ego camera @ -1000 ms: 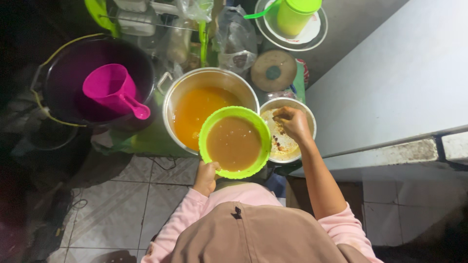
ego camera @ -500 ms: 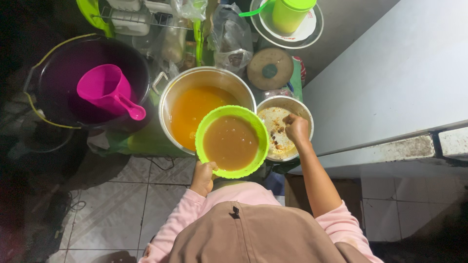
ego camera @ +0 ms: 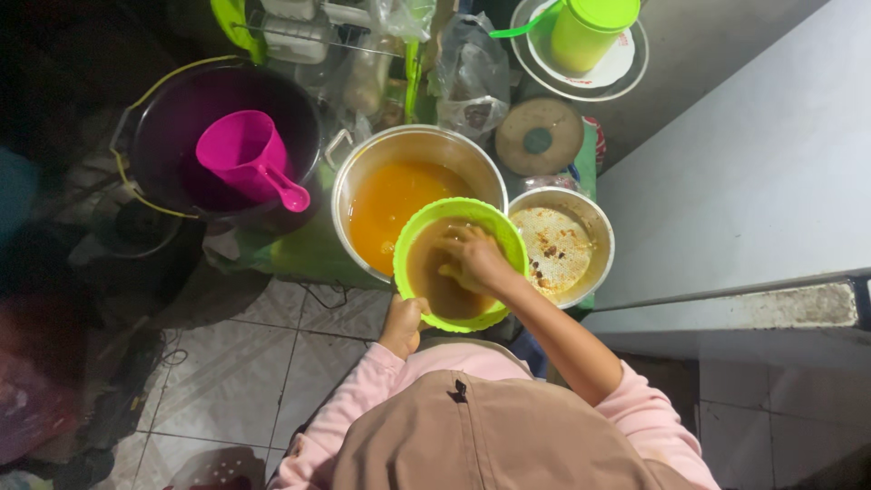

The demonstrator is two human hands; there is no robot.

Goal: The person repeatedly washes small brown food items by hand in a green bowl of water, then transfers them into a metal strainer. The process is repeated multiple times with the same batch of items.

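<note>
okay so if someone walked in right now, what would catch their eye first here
Probably the bright green bowl of brown liquid at centre, with the right hand dipped in it and the left hand holding its near rim. Behind it sits a metal pot of orange liquid, and at left a magenta jug in a dark bucket.

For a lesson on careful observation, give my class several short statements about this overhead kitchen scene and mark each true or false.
1. The right hand reaches inside the green bowl of brown liquid. True.
2. The left hand rests in the pink jug. False: it grips the green bowl's near rim; the pink jug sits in the dark bucket.
3. The large metal pot holds orange liquid. True.
4. The smaller metal bowl beside the pot is full of orange liquid. False: it holds a pale layer with reddish-brown bits.
5. A lime-green lidded container stands on a white plate. True.
</note>
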